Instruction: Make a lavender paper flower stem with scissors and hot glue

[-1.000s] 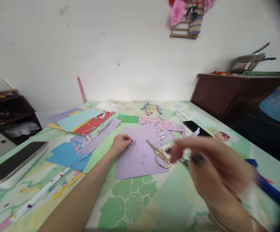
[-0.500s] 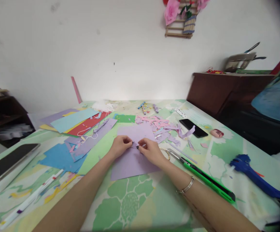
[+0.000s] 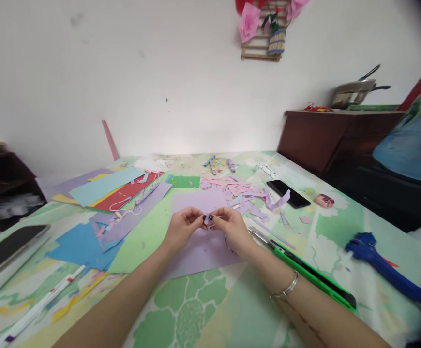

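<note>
My left hand and my right hand meet above a sheet of purple paper. Between the pinched thumbs and fingertips of both hands is a small piece of purple paper, mostly hidden by the fingers. A gold ring-shaped piece shows beside my right palm, partly covered by it. The green utility knife lies right of my right wrist, blade end toward the hand.
Pink and purple paper scraps lie behind my hands, near a black phone. A blue glue gun rests at right. Coloured sheets, blue paper, a white pen and a dark tablet-like device are at left.
Both hands have come closer together, their fingertips now meeting on the small purple paper piece. The view has shifted slightly.
</note>
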`<state>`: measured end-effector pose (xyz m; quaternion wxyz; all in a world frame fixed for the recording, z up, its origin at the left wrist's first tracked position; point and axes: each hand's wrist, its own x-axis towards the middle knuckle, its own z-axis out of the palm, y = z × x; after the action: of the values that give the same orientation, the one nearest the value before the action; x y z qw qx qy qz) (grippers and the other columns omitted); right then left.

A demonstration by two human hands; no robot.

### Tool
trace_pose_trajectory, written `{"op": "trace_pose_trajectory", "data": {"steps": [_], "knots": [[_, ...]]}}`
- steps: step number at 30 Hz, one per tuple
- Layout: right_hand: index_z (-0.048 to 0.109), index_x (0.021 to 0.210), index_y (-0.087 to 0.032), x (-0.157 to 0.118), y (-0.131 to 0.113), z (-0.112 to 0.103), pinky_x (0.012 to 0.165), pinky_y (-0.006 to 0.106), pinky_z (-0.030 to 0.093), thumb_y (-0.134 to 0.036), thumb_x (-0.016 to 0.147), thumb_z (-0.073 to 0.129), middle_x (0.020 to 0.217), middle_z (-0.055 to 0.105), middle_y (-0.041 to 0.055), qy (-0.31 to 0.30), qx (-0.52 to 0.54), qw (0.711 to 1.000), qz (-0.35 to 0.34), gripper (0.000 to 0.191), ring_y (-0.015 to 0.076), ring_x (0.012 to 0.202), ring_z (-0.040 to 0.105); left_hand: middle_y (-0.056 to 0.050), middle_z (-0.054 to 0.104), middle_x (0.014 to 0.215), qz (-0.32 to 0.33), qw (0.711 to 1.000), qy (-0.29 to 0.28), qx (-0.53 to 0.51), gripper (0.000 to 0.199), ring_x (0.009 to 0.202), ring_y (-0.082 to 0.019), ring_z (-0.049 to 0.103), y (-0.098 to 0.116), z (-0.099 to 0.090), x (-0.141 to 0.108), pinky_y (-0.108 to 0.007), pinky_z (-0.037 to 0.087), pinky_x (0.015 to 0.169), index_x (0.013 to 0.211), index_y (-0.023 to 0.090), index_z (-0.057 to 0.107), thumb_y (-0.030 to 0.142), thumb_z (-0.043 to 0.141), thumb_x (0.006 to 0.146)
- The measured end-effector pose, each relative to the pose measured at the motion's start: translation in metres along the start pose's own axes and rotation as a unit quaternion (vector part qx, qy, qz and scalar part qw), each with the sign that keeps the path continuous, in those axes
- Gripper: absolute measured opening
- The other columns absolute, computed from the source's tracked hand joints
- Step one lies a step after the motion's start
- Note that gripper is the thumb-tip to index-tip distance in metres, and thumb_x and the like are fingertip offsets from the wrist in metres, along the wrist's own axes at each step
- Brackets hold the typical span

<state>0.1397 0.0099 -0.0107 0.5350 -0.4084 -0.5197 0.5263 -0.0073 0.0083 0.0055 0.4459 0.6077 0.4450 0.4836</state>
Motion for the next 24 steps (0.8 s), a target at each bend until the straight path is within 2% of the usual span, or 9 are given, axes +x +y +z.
{"op": "trace_pose_trajectory", "data": {"steps": [6, 12, 19, 24], "knots": [[0.061, 0.067, -0.015, -0.0012, -0.0034, -0.0003, 0.065, 0.027, 0.05, -0.029, 0.065, 0.067, 0.065, 0.063, 0.0019, 0.015, 0.051, 0.999, -0.006, 0.016, 0.012, 0.061, 0.06, -0.004, 0.069, 0.073, -0.02, 0.999, 0.017, -0.047, 0.02, 0.068, -0.018, 0.067, -0.0058, -0.0001, -0.0001, -0.032, 0.054, 0.072, 0.075, 0.015, 0.064, 0.031, 0.07, 0.065], [0.059, 0.068, -0.015, -0.0004, -0.002, -0.0017, 0.063, 0.026, 0.049, -0.027, 0.067, 0.065, 0.065, 0.062, 0.0012, 0.03, 0.047, 0.998, -0.026, 0.013, 0.0117, 0.06, 0.059, -0.003, 0.069, 0.072, -0.035, 0.99, 0.018, -0.134, 0.019, 0.071, -0.017, 0.066, -0.0098, 0.0028, -0.0014, -0.034, 0.054, 0.078, 0.073, 0.014, 0.063, 0.028, 0.073, 0.065], [0.058, 0.069, -0.016, -0.0035, -0.0045, -0.0023, 0.063, 0.027, 0.047, -0.022, 0.07, 0.064, 0.067, 0.062, 0.0008, 0.049, -0.022, 0.996, -0.073, 0.008, 0.0137, 0.062, 0.058, -0.003, 0.067, 0.071, -0.036, 0.987, 0.011, -0.155, 0.019, 0.071, -0.016, 0.066, -0.0069, 0.0043, -0.0034, -0.034, 0.054, 0.077, 0.073, 0.013, 0.061, 0.025, 0.074, 0.065], [0.058, 0.073, -0.018, -0.0076, -0.0076, -0.0033, 0.066, 0.027, 0.048, -0.02, 0.076, 0.057, 0.071, 0.062, 0.001, 0.056, -0.155, 0.974, -0.154, 0.004, 0.0143, 0.067, 0.06, -0.002, 0.066, 0.074, -0.021, 0.983, 0.016, -0.182, 0.022, 0.074, -0.016, 0.065, -0.0041, 0.0054, -0.0057, -0.033, 0.054, 0.076, 0.078, 0.014, 0.056, 0.023, 0.072, 0.068]]}}
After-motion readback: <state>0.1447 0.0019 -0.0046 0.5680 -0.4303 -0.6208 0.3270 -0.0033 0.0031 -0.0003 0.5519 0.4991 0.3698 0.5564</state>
